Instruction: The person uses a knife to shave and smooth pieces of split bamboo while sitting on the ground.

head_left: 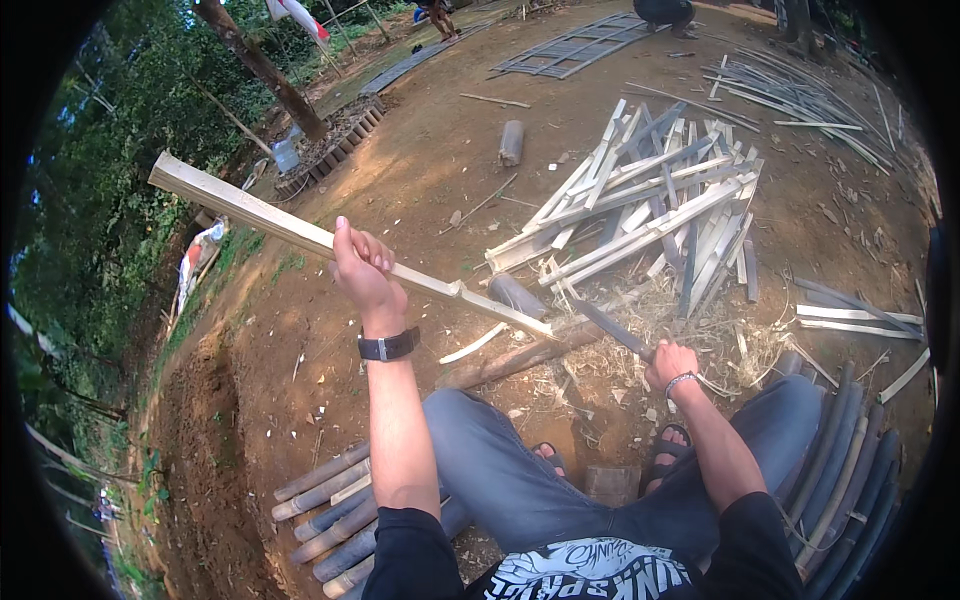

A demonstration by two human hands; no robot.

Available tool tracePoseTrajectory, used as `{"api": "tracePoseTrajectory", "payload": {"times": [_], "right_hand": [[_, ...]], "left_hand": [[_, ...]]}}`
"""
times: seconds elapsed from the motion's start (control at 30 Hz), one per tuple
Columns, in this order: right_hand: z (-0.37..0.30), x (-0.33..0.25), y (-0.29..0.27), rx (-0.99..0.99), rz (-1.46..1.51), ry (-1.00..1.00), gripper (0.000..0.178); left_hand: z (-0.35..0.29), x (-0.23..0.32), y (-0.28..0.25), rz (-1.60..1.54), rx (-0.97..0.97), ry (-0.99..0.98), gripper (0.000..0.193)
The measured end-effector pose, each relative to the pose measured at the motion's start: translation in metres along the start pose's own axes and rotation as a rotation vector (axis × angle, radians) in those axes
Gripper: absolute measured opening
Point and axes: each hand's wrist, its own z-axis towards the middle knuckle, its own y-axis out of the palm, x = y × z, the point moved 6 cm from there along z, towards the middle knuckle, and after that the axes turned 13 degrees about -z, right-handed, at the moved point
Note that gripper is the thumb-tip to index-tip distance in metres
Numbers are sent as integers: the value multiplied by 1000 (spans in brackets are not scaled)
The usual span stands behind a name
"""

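From my end: L hand (pixel 362 262), left of ctr, has its fingers clamped round a split bamboo strip (pixel 430 285), which slants from upper left down to ctr. Its low end is at the log (pixel 505 362); can't tell if they touch. R hand (pixel 672 366), right of ctr, has its fingers wrapped round the handle of a machete (pixel 612 325), blade angled up-left, near the strip's low end.

Re room to move: brown dirt ground (pixel 300 365) stretches left of the L arm and on to upper ctr. Edges: split-bamboo pile (pixel 640 190) upper right of ctr, bamboo poles (pixel 335 530) lower left, more dark poles (pixel 850 480) lower right, knees just beside the R forearm.

Re writing: black T-shirt (pixel 480 585), bottom ctr, has white lettering, partly folded.
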Motion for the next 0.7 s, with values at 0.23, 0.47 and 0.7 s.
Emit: {"api": "tracePoseTrajectory", "payload": {"times": [0.23,0.47,0.7], "right_hand": [[-11,-41,-12,8,430,-110,49],[-56,-140,-88,-5,1182,-296,36],[-49,-191,1,-151,1199,-242,40]], "left_hand": [[-11,11,32,-19,-35,60,40],[-6,8,27,15,-87,52,41],[-14,0,46,68,-69,109,44]]}}
